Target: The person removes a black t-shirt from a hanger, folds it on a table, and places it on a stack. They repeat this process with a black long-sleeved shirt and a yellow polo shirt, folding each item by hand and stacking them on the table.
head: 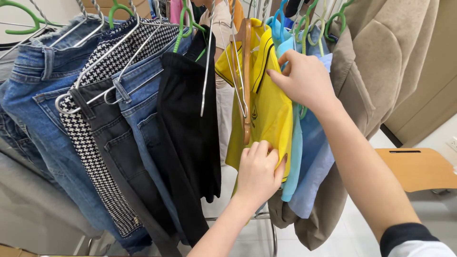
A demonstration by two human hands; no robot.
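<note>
Two hands grip a yellow shirt (266,112) hanging mid-rack: the left hand (259,166) pinches its lower hem, the right hand (302,78) clasps its shoulder. Left hang a black garment (188,128) and jeans (38,104); right, a beige coat (381,62).

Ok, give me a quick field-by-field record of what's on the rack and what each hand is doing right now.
setting: clothes rail crowded with hanging garments
left hand: pinching the lower hem of the yellow shirt
right hand: grip on the yellow shirt near its shoulder, against the light blue garment
hanger: wooden hanger beside the yellow shirt
left of shirt: black garment, blue jeans, houndstooth piece
right of shirt: beige coat
background: wooden board on the right
</note>
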